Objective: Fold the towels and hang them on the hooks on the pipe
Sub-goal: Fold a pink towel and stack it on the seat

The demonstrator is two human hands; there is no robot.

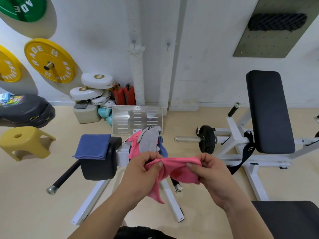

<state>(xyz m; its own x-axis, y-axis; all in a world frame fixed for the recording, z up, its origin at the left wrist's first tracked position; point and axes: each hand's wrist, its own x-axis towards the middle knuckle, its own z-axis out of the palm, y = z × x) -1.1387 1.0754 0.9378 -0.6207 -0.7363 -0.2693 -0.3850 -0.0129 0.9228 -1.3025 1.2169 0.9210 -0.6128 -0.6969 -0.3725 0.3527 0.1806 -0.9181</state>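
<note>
A pink towel (179, 171) hangs bunched in the air between my hands. My left hand (143, 169) pinches its left part and my right hand (208, 169) pinches its right edge. Behind them a loose heap lies on the white machine: a grey towel (149, 140), another pink towel (133, 147) and a bit of blue towel (163, 149). A folded blue towel (94, 146) rests on a black pad (101, 163) to the left. Two white wrapped pipes (137, 69) stand against the wall, with small hooks (133, 42) at about head height.
A white-framed gym bench with a black pad (269, 111) and a weight plate (207, 138) stands on the right. A yellow stool (25, 142) is at left. Yellow weight plates (50, 61) hang on the wall. Red extinguishers (124, 94) and white pads sit by the pipes.
</note>
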